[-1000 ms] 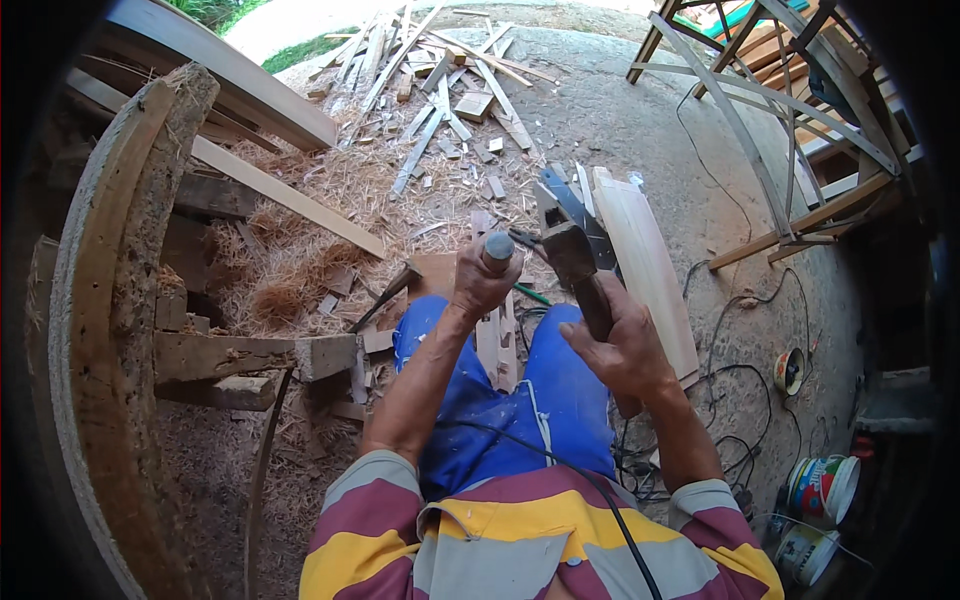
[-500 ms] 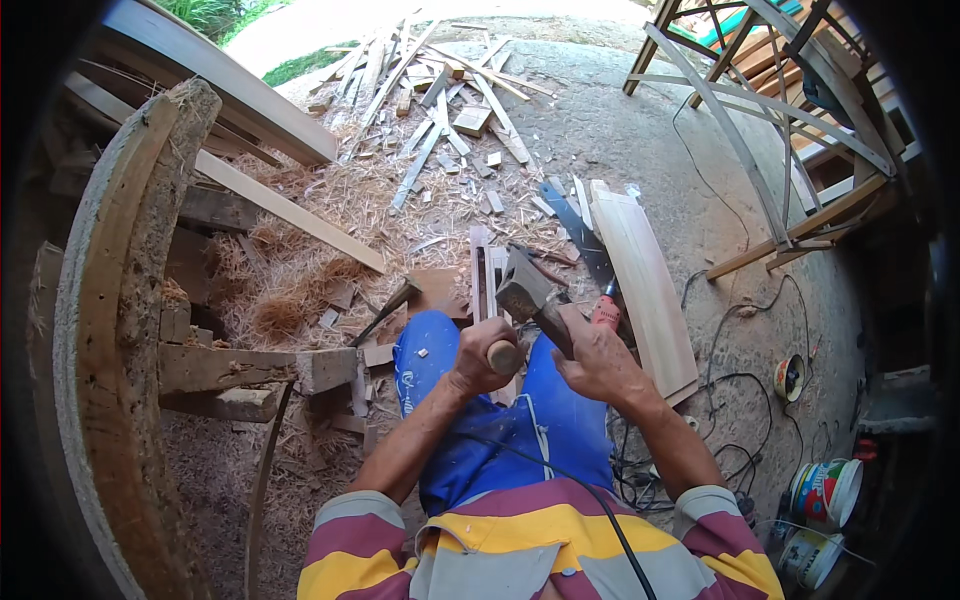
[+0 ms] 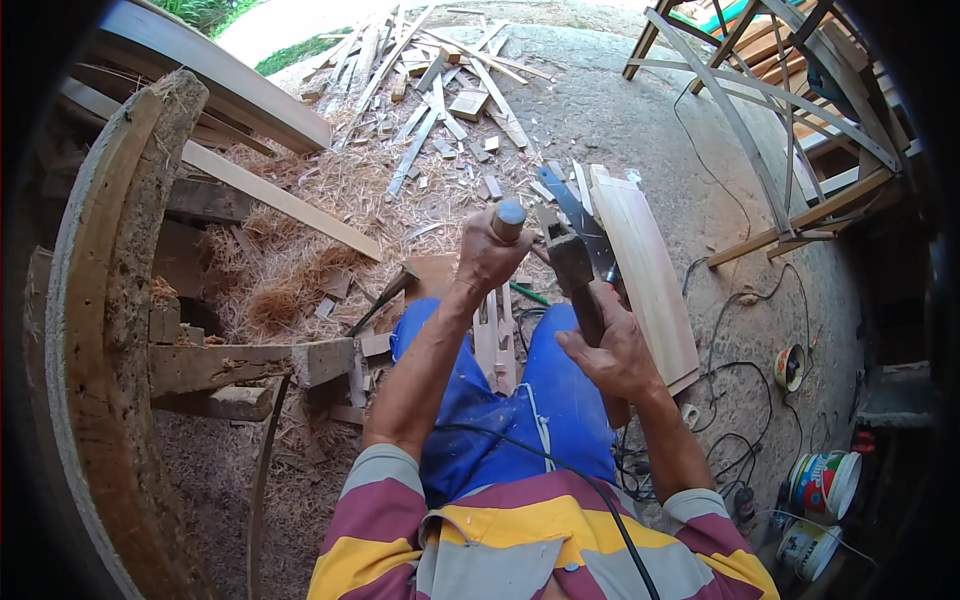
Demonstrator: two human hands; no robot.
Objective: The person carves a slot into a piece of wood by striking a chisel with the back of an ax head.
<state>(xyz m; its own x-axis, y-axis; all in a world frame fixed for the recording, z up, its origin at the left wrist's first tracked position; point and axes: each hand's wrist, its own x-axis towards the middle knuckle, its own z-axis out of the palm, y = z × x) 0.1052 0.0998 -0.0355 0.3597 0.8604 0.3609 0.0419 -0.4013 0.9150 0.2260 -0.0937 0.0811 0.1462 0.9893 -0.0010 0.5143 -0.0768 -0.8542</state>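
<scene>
In my left hand (image 3: 485,250) is an upright chisel, gripped by its round handle (image 3: 508,216); its blade is hidden below the fist. My right hand (image 3: 622,350) is closed around the wooden handle of a hatchet (image 3: 571,262), its dark metal head raised just right of my left hand. Between my blue-trousered knees lies a narrow piece of wood (image 3: 487,345) with slots cut in it. A handsaw (image 3: 578,215) with a dark blade rests beyond my right hand, beside a broad pale board (image 3: 645,270).
A curved timber piece (image 3: 95,330) and a beam (image 3: 322,362) stand close on my left. Wood offcuts (image 3: 440,100) and shavings (image 3: 275,305) cover the ground ahead. Black cables (image 3: 745,375), a small tin (image 3: 789,368) and paint buckets (image 3: 825,483) lie right, below a wooden frame (image 3: 770,130).
My left hand has moved forward and up with the chisel, uncovering more of the slotted wood. The hatchet in my right hand has shifted right and turned more upright.
</scene>
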